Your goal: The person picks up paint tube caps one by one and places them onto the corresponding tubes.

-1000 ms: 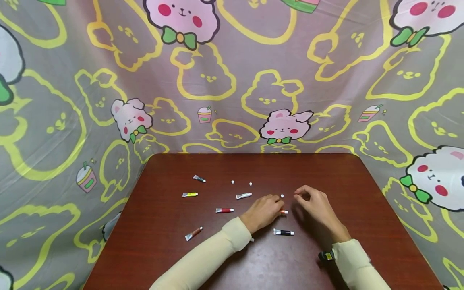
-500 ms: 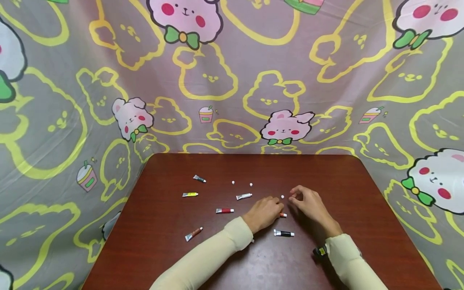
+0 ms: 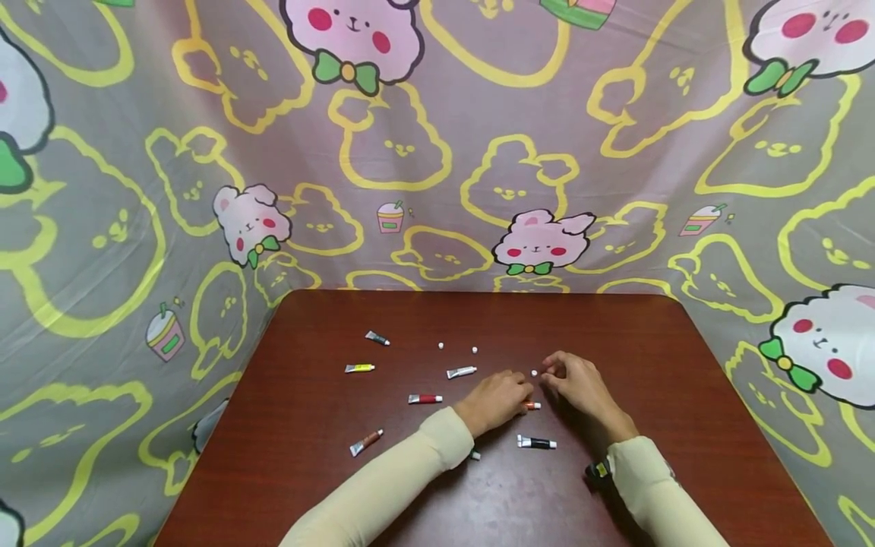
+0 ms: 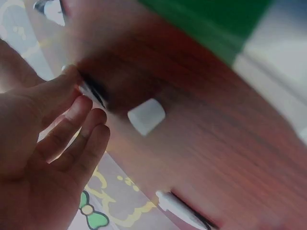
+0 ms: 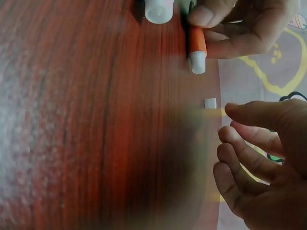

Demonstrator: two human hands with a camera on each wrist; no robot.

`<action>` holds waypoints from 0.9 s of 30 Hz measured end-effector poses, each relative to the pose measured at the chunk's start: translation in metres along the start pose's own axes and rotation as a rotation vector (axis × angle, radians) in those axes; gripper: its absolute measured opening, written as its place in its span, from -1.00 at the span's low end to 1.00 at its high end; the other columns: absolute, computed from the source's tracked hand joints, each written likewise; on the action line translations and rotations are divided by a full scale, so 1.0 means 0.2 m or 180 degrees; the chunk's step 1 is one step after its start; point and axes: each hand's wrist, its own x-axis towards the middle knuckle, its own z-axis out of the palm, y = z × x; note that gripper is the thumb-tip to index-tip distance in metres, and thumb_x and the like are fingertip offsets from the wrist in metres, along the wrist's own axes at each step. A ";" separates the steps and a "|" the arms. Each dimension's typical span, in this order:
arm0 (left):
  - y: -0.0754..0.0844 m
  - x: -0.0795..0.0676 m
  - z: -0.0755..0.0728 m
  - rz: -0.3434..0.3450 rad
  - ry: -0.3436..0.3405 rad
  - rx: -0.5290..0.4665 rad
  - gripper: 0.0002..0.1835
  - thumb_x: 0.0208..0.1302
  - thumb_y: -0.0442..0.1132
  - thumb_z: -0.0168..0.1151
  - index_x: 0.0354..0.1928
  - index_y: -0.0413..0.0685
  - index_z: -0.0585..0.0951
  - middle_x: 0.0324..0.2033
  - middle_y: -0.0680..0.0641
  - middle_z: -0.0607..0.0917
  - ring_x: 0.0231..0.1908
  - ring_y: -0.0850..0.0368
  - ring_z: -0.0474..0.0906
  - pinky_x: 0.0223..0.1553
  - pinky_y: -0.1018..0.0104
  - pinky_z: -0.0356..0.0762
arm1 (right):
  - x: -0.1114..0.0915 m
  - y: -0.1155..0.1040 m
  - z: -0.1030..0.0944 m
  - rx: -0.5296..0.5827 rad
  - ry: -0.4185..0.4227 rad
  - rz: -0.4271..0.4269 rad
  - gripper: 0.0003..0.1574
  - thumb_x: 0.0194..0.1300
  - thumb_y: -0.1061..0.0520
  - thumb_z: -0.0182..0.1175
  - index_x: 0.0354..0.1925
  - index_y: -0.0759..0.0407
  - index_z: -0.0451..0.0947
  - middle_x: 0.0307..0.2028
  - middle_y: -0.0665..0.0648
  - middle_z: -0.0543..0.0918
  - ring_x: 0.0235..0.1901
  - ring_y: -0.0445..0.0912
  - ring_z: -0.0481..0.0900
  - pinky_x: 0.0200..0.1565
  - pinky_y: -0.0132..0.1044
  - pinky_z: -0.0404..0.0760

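Pinched in the left hand [image 3: 495,401] is an orange paint tube [image 5: 197,45], its white capped end [image 5: 197,64] sticking out past the fingers. Most of that tube is hidden by the hand. The right hand [image 3: 581,386] hovers just right of a small loose white cap [image 3: 534,373]. In the right wrist view, the right thumb and fingers are loosely bent, with nothing seen between them, and the cap [image 5: 210,103] lies just off the fingertips. Nearer the person is a black paint tube [image 3: 537,442]. Under the left cuff a green tube [image 3: 475,455] partly shows.
Other paint tubes lie across the brown table [image 3: 328,494]: red [image 3: 426,399], white-silver [image 3: 461,372], yellow [image 3: 359,368], brown [image 3: 367,442] and dark grey [image 3: 378,339]. Two more white caps, a left one [image 3: 440,346] and a right one [image 3: 475,350], lie farther back. Patterned cloth [image 3: 437,152] surrounds the table.
The right hand has moved left, close to the loose cap and the left hand. The orange tube's capped end has shifted slightly toward the person. The other tubes stay in place.
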 end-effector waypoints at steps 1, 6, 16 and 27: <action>-0.01 0.00 -0.01 0.0000 -0.0019 -0.0049 -0.83 0.41 0.05 0.48 -0.13 0.20 0.76 -0.15 0.14 0.76 -0.13 0.20 0.72 -0.07 0.37 0.68 | 0.00 0.00 0.00 0.0003 -0.0008 0.0007 -0.79 0.34 0.21 0.49 -0.07 0.20 0.75 -0.33 0.00 0.76 -0.39 -0.20 0.57 -0.23 -0.19 0.49; -0.11 -0.04 -0.05 -0.0165 -0.0001 -0.0208 -0.82 0.46 0.02 0.43 -0.09 0.12 0.76 -0.14 0.09 0.76 -0.11 0.17 0.72 -0.03 0.35 0.68 | 0.01 -0.01 0.01 0.0014 -0.0035 0.0013 -0.76 0.32 0.18 0.52 -0.06 0.20 0.75 -0.34 -0.02 0.75 -0.40 -0.22 0.58 -0.20 -0.18 0.51; -0.31 -0.13 -0.07 -0.0649 0.0128 -0.0005 -0.78 0.35 -0.06 0.54 -0.09 0.06 0.73 -0.14 0.04 0.77 -0.10 0.07 0.73 -0.04 0.27 0.73 | 0.03 -0.01 0.04 -0.0108 -0.0104 -0.0069 -0.68 0.29 0.19 0.53 -0.01 0.22 0.75 -0.36 -0.03 0.76 -0.37 -0.21 0.65 -0.20 -0.14 0.54; -0.39 -0.18 -0.03 -0.0899 0.0085 0.0170 -0.66 0.28 -0.06 0.59 0.01 0.00 0.76 -0.11 -0.01 0.79 -0.11 0.03 0.74 -0.06 0.24 0.74 | 0.04 -0.03 0.07 -0.0108 -0.0089 -0.0164 -0.70 0.26 0.20 0.53 -0.05 0.25 0.76 -0.40 -0.01 0.75 -0.39 -0.18 0.63 -0.25 -0.14 0.53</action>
